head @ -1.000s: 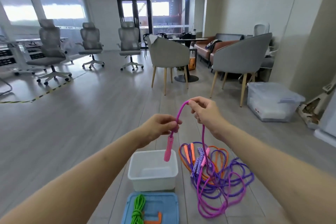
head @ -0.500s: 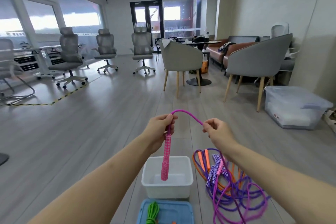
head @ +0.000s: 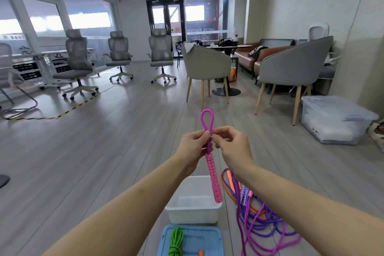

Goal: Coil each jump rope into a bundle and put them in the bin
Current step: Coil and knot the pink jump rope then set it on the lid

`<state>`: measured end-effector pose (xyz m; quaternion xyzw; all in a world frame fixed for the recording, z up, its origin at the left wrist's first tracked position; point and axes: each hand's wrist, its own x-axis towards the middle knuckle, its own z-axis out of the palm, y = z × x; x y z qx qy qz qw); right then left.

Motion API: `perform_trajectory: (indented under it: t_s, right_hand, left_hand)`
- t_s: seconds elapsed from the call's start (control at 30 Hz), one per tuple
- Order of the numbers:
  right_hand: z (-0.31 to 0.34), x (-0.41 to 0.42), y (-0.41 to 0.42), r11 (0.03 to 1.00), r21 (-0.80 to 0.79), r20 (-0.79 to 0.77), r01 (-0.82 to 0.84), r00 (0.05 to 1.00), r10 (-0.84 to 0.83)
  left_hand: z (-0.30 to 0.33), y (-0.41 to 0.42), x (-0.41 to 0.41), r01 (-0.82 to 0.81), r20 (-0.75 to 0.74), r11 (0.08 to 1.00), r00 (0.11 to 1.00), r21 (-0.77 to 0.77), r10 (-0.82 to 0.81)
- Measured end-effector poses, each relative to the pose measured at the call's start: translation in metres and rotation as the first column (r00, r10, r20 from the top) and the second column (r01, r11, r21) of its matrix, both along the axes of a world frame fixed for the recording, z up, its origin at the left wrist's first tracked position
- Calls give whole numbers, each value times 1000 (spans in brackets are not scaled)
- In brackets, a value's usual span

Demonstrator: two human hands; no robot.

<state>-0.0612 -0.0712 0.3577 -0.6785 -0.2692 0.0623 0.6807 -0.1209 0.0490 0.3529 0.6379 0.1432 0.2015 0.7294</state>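
My left hand grips the pink jump rope just above its patterned handle, which hangs down over the white bin. My right hand pinches the same rope beside it, so a small loop stands up above both hands. The rest of the pink cord runs down behind my right forearm to the floor. A tangle of purple and orange ropes lies on the floor right of the bin. A coiled green rope lies on the blue lid in front of the bin.
A clear lidded storage box sits by the right wall. Grey armchairs and a round table stand ahead; office chairs line the left side. Wooden floor stretches between them and me.
My right hand moved left to meet the left hand, folding the arched pink cord into a narrow upright loop. Both hands lifted slightly and the view tilted up.
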Motion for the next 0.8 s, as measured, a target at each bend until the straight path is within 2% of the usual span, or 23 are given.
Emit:
perform_trajectory:
  t_s: [0.4, 0.5, 0.57, 0.63, 0.7, 0.8]
  right_hand:
    - [0, 0, -4, 998, -29, 3, -63, 998, 64]
    - [0, -1, -4, 990, -17, -64, -140, 988, 139]
    - [0, -5, -3, 977, -2, -116, -213, 971, 211]
    - [0, -9, -4, 949, -74, -103, -306, 949, 298]
    - [-1, -7, -11, 885, -236, -19, -402, 912, 410]
    - [-5, 5, -24, 765, -489, 130, -418, 833, 538]
  left_hand:
    - [0, 2, -4, 6, 0, 999, 1000, 51, -6]
    - [1, 3, -1, -66, 3, 995, 998, 81, 66]
    - [3, 5, 1, -148, 54, 989, 988, 8, 147]
    - [7, 7, 3, -196, 103, 974, 973, -117, 208]
    - [13, 14, 4, -225, 126, 950, 959, -217, 256]
    - [22, 36, 7, -227, 160, 911, 942, -344, 295]
